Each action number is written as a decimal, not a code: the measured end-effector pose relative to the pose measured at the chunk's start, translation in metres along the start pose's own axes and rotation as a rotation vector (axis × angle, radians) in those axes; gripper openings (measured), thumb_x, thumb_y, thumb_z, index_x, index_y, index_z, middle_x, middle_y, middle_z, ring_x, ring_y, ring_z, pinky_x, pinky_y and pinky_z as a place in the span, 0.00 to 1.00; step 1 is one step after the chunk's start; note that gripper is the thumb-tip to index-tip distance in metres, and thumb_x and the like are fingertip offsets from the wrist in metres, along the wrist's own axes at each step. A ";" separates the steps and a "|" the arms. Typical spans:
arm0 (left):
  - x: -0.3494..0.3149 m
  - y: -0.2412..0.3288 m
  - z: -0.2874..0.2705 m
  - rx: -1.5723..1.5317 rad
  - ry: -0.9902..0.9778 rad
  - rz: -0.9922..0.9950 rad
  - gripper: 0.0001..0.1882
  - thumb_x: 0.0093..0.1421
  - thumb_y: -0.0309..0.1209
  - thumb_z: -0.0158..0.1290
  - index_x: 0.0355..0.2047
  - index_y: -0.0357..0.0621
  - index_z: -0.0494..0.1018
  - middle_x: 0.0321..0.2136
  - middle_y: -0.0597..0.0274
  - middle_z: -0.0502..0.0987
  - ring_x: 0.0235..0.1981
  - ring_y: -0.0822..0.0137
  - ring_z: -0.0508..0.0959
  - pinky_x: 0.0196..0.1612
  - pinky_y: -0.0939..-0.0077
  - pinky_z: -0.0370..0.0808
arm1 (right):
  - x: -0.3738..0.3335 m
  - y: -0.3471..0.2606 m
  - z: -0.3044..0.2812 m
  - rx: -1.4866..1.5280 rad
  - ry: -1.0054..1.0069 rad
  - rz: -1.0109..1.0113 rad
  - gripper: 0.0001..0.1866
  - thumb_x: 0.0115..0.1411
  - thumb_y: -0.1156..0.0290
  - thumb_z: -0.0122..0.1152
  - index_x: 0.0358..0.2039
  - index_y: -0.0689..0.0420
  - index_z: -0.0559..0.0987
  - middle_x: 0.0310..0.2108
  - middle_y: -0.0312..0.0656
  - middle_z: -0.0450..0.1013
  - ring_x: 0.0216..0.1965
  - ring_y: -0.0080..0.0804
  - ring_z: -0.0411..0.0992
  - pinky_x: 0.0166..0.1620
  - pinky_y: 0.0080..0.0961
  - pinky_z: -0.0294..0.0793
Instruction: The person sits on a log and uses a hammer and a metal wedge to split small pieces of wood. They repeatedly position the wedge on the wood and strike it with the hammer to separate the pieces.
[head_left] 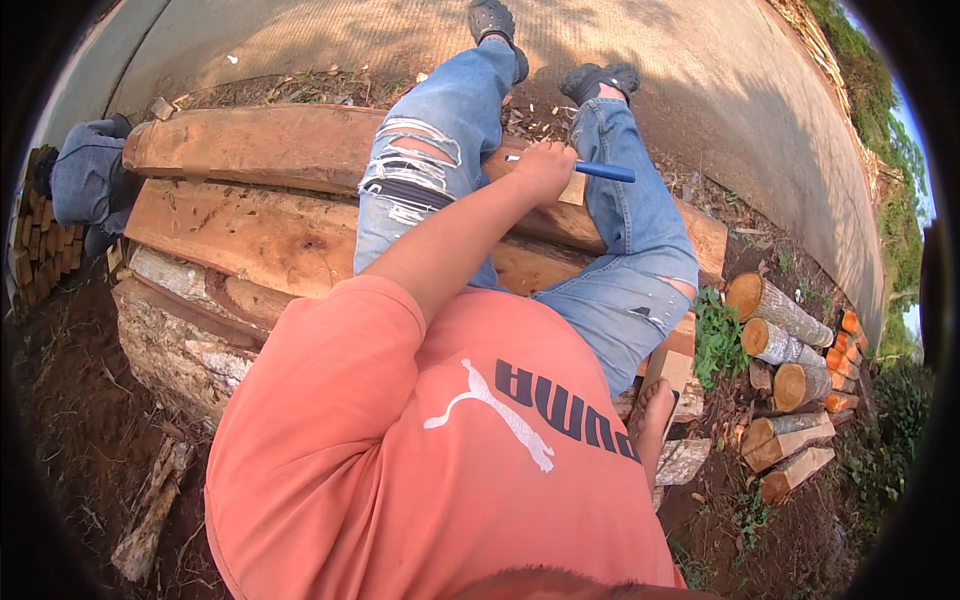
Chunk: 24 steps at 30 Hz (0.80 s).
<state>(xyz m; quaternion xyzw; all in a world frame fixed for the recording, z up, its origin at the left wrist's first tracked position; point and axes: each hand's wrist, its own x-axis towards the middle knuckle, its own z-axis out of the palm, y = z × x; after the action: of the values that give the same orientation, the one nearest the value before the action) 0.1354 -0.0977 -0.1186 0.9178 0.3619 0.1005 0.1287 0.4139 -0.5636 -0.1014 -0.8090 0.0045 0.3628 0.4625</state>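
My left hand (548,170) reaches between my knees, closed around a slim tool with a blue handle (606,172). Its narrow pale end sticks out on the left side of the fist; the tool's exact kind is unclear. Just below the hand a small pale wood block (574,189) lies on the log. Low at my right side, my right hand (653,408) is partly hidden by my shirt, its fingers curled beside a light sawn piece of wood (673,366). A thin dark edge shows beside those fingers, and what they hold cannot be made out.
I sit astride long squared timbers (250,228). Cut round logs (770,340) lie to the right, with orange-ended wood pieces (843,350) beyond. Denim clothing (88,178) rests at the timbers' left end, near stacked sawn wood (45,240). Pavement (720,90) runs ahead.
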 end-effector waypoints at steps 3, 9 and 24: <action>-0.003 0.001 0.017 0.064 -0.009 -0.039 0.22 0.52 0.25 0.63 0.48 0.38 0.71 0.49 0.46 0.77 0.54 0.46 0.79 0.59 0.54 0.75 | 0.009 0.023 0.004 0.041 -0.068 0.015 0.21 0.73 0.59 0.49 0.21 0.45 0.62 0.14 0.26 0.52 0.12 0.19 0.49 0.16 0.24 0.45; 0.011 -0.009 0.008 0.003 -0.138 -0.006 0.28 0.48 0.25 0.70 0.48 0.38 0.69 0.49 0.45 0.77 0.54 0.45 0.78 0.58 0.54 0.76 | 0.017 0.089 0.009 0.055 -0.036 0.078 0.21 0.73 0.60 0.49 0.20 0.46 0.62 0.14 0.27 0.54 0.11 0.21 0.51 0.16 0.25 0.49; 0.011 0.011 -0.044 -0.131 -0.213 -0.072 0.39 0.51 0.42 0.76 0.52 0.34 0.65 0.52 0.40 0.74 0.56 0.41 0.76 0.59 0.51 0.74 | 0.027 -0.098 0.089 -0.084 0.202 -0.485 0.18 0.72 0.61 0.60 0.29 0.60 0.74 0.21 0.34 0.69 0.27 0.21 0.66 0.33 0.31 0.68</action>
<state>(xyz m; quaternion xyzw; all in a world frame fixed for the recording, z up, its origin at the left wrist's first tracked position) 0.1380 -0.0912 -0.0727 0.8994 0.3715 0.0213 0.2294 0.4155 -0.4322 -0.0715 -0.8372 -0.1583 0.1586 0.4990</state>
